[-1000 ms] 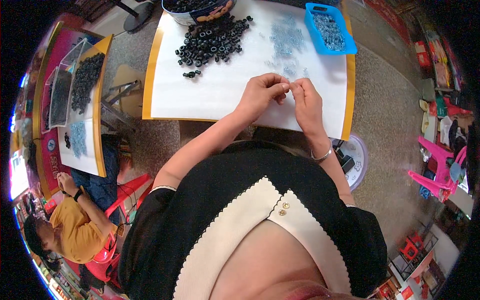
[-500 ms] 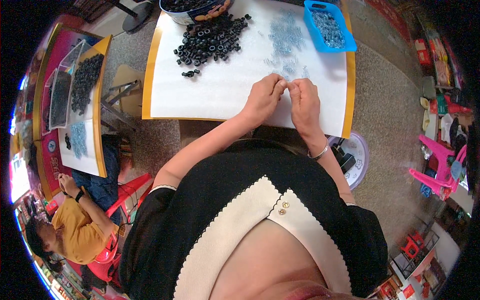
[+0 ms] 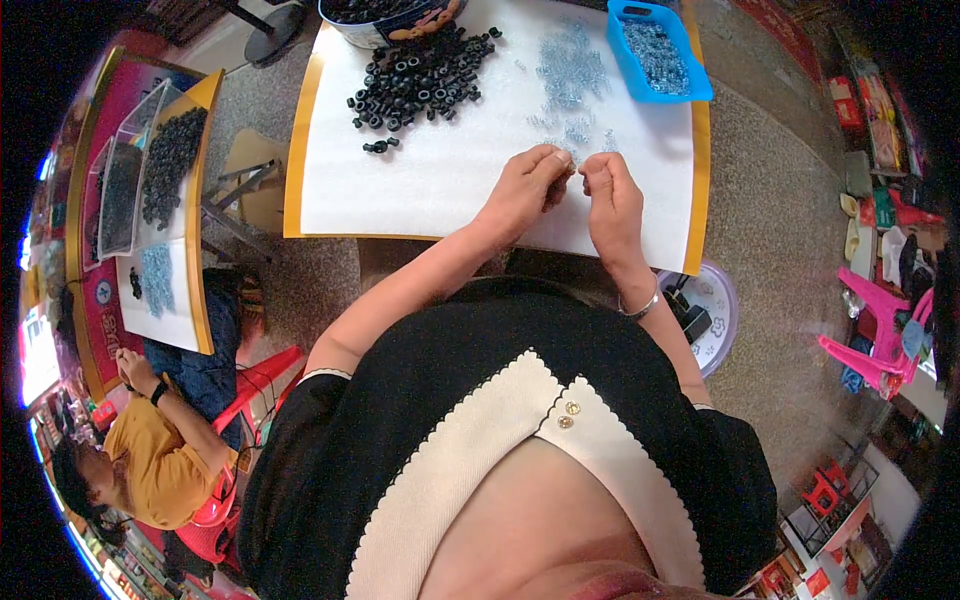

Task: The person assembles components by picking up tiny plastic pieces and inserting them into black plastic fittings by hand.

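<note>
Over the near right part of the white-covered table [image 3: 400, 195], my left hand [image 3: 527, 190] and my right hand [image 3: 613, 200] face each other with fingers pinched. Whatever is between the fingertips is too small to make out. Just beyond them lies a scatter of small clear bluish pieces [image 3: 572, 75]. Farther left is a heap of small black ring-like parts [image 3: 420, 85], with a few of them apart at its near edge. A bright blue plastic basket [image 3: 688, 90] at the far right holds more clear pieces.
A round tub [image 3: 365, 35] of black parts stands at the table's far left. Below the right edge, a pale round tray [image 3: 722, 330] holds dark objects. Off to the left, a co-worker in a yellow shirt [image 3: 165, 450] sits by another table [image 3: 205, 250] with similar parts.
My hands have moved slightly apart, the right one shifting a little to the right. Both stay pinched above the same part of the table.
</note>
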Available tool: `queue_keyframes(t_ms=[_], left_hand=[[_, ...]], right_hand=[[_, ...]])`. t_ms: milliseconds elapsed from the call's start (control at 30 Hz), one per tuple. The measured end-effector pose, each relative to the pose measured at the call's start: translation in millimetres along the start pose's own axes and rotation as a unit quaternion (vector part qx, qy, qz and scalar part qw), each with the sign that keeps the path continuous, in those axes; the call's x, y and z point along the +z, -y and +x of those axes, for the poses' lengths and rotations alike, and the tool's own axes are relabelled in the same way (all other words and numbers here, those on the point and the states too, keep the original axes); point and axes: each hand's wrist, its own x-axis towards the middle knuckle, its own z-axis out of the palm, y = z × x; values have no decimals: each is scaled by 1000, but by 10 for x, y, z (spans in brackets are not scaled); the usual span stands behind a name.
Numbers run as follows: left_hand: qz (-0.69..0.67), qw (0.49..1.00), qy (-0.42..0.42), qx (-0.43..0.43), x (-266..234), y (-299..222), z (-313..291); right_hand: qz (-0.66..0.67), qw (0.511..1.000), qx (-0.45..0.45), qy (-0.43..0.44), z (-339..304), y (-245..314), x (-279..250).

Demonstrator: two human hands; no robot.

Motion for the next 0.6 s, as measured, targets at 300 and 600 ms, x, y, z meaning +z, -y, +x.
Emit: queue_keyframes(t_ms=[300, 600], left_hand=[[-7, 999, 9, 52, 10, -3, 9], [-73, 997, 28, 9, -63, -71, 0]], right_hand=[[37, 998, 44, 37, 33, 56, -24], [-61, 996, -68, 5, 39, 52, -64]])
